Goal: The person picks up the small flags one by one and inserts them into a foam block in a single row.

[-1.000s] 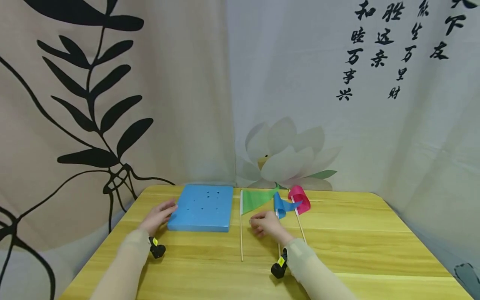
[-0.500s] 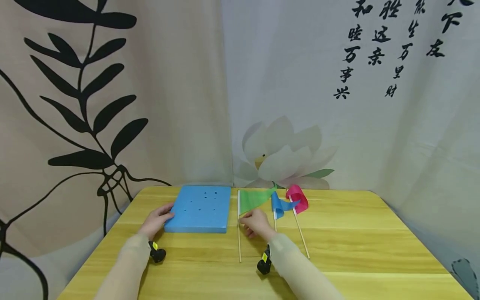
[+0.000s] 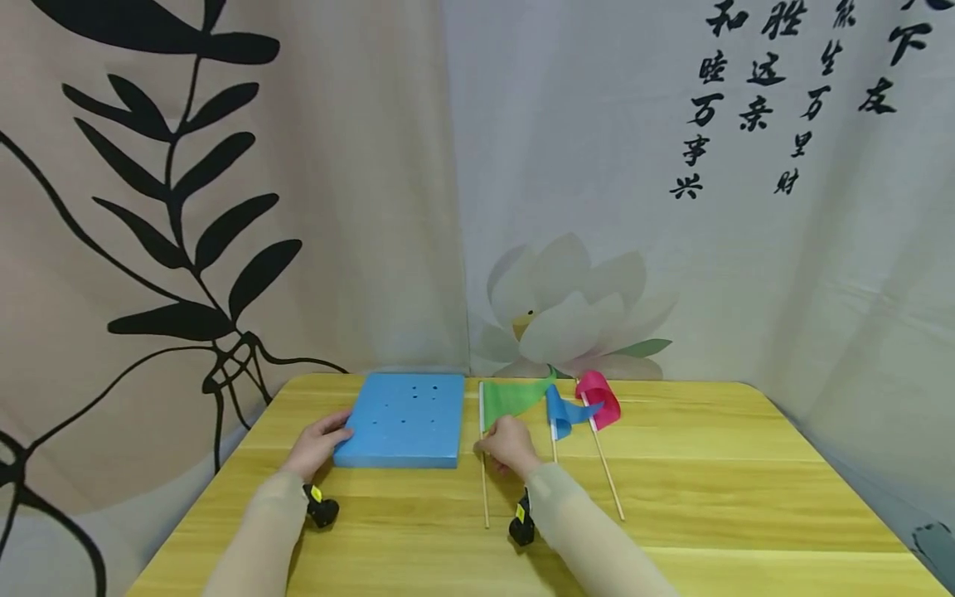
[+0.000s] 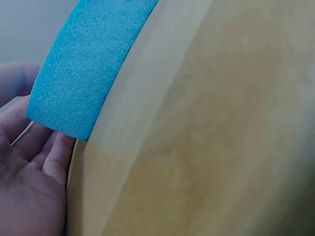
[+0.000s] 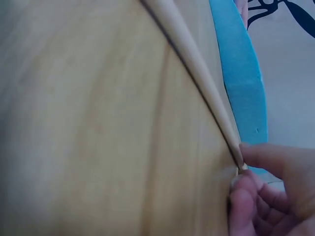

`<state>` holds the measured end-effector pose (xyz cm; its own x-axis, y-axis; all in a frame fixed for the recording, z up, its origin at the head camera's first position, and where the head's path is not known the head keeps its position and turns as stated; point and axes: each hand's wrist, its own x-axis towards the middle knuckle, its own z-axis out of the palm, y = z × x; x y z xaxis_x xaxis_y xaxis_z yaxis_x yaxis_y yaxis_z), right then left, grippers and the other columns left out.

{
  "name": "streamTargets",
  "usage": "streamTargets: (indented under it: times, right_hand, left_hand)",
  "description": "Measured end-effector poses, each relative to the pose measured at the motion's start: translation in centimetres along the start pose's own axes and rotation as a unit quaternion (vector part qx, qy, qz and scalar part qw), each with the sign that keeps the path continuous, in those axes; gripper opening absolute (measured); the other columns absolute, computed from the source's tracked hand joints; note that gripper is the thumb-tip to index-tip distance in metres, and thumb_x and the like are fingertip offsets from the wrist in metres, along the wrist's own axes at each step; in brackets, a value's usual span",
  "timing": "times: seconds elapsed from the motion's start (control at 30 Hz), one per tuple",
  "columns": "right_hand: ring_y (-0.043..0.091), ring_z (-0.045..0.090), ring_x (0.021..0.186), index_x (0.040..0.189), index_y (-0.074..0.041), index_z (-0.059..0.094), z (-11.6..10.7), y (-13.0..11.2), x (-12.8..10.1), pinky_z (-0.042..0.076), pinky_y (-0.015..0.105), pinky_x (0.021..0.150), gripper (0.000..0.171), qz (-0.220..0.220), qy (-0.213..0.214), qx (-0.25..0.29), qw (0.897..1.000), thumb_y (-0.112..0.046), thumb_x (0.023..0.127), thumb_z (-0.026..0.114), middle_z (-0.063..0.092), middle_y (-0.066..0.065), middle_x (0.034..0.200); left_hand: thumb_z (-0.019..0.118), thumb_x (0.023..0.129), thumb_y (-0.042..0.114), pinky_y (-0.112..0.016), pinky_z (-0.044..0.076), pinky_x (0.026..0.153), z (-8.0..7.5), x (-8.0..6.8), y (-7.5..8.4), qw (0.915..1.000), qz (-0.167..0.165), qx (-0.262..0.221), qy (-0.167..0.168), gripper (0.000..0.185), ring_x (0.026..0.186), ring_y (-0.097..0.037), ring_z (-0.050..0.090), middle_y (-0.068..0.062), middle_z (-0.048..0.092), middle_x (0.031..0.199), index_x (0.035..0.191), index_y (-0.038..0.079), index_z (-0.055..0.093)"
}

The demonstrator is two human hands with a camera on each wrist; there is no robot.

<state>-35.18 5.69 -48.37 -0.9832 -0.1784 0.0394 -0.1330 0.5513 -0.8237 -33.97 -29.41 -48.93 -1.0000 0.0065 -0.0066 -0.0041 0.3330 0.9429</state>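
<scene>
A thick blue foam board [image 3: 406, 427] with several small holes in its top lies on the table. My left hand [image 3: 317, 446] holds its left edge; in the left wrist view the thumb lies over the top and the fingers [image 4: 59, 155] sit against the side. To the board's right lies a green pennant flag [image 3: 515, 398] on a thin wooden stick. My right hand [image 3: 511, 448] pinches that stick just below the cloth; in the right wrist view the stick [image 5: 206, 81] runs between thumb and index finger.
A blue pennant flag [image 3: 569, 412] and a pink flag [image 3: 599, 400] with curled cloth lie right of the green one. All rest on a wooden table [image 3: 731, 481]. A printed curtain [image 3: 373, 207] hangs behind the table's far edge.
My right hand has moved left from beside the blue flag's stick to the green flag's stick and now pinches it. My left hand has settled on the board's left edge.
</scene>
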Motion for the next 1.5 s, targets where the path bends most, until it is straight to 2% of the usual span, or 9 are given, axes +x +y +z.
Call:
streamTargets:
  times: [0.2,0.43,0.6,0.77,0.97,1.17,1.33,1.5]
  right_hand:
    - [0.015,0.050,0.030,0.044,-0.013,0.045,0.1,0.1,0.0,0.048,0.033,0.035,0.047,0.007,0.007,-0.026,1.000,-0.009,0.079,0.076,0.047,0.001,0.038]
    - [0.015,0.048,0.030,0.045,-0.012,0.049,-0.2,0.2,-0.1,0.048,0.032,0.035,0.042,-0.002,0.019,-0.020,1.000,-0.009,0.081,0.070,0.047,0.002,0.038]
    - [0.016,0.054,0.037,0.055,-0.006,0.061,-0.8,0.4,-0.3,0.051,0.033,0.039,0.032,0.011,0.018,0.036,0.999,-0.013,0.084,0.071,0.056,0.004,0.046]
    - [0.017,0.061,0.049,0.082,0.001,0.074,-1.6,0.8,-0.7,0.054,0.033,0.046,0.015,0.040,-0.015,0.121,0.992,-0.013,0.086,0.071,0.067,0.009,0.064]
    - [0.014,0.060,0.052,0.094,0.009,0.072,-2.5,1.2,-1.0,0.054,0.028,0.050,0.021,0.053,-0.083,0.202,0.974,-0.010,0.089,0.066,0.069,0.015,0.073]
    - [0.017,0.065,0.062,0.106,0.011,0.068,-3.0,1.4,-1.2,0.055,0.029,0.056,0.026,0.067,-0.126,0.238,0.961,-0.011,0.093,0.062,0.071,0.017,0.085]
    - [0.020,0.068,0.071,0.114,0.008,0.064,-3.3,1.6,-1.1,0.057,0.031,0.061,0.029,0.074,-0.131,0.251,0.956,-0.013,0.095,0.061,0.070,0.016,0.091]
    - [0.020,0.068,0.075,0.125,0.008,0.056,-3.4,1.6,-0.8,0.057,0.031,0.062,0.035,0.078,-0.100,0.284,0.951,-0.013,0.096,0.060,0.068,0.018,0.100]
  left_hand:
    - [0.056,0.099,0.018,-0.051,0.024,0.113,-0.2,0.2,-0.2,1.0000,-0.001,-0.001,-0.007,0.057,0.140,-0.039,0.026,-0.025,0.030,0.152,0.148,-0.003,0.035]
    - [0.057,0.099,0.018,-0.051,0.024,0.113,-0.3,0.1,0.0,1.0000,0.001,0.003,-0.003,0.058,0.141,-0.038,0.025,-0.025,0.030,0.152,0.148,-0.002,0.035]
    - [0.058,0.098,0.018,-0.051,0.023,0.113,-0.3,0.1,0.0,1.0000,0.002,-0.001,-0.002,0.059,0.141,-0.038,0.026,-0.025,0.031,0.152,0.148,-0.003,0.035]
    - [0.058,0.098,0.018,-0.051,0.023,0.113,-0.3,0.1,-0.1,1.0000,-0.002,0.001,-0.001,0.058,0.140,-0.038,0.026,-0.025,0.031,0.152,0.148,-0.002,0.036]
    - [0.058,0.099,0.019,-0.051,0.023,0.113,-0.3,0.1,-0.1,1.0000,-0.002,-0.002,-0.003,0.058,0.141,-0.038,0.026,-0.024,0.031,0.152,0.148,-0.001,0.036]
    - [0.058,0.099,0.019,-0.050,0.024,0.113,-0.3,0.0,-0.1,1.0000,0.000,-0.005,-0.006,0.058,0.141,-0.037,0.026,-0.024,0.031,0.152,0.149,0.000,0.036]
    - [0.059,0.098,0.021,-0.050,0.024,0.113,-0.3,0.1,-0.1,1.0000,0.004,-0.004,-0.006,0.060,0.141,-0.037,0.026,-0.024,0.031,0.152,0.149,-0.001,0.035]
    - [0.059,0.098,0.021,-0.050,0.024,0.113,-0.2,0.2,-0.3,0.9999,0.004,-0.007,-0.007,0.059,0.140,-0.037,0.026,-0.023,0.031,0.152,0.149,-0.001,0.036]
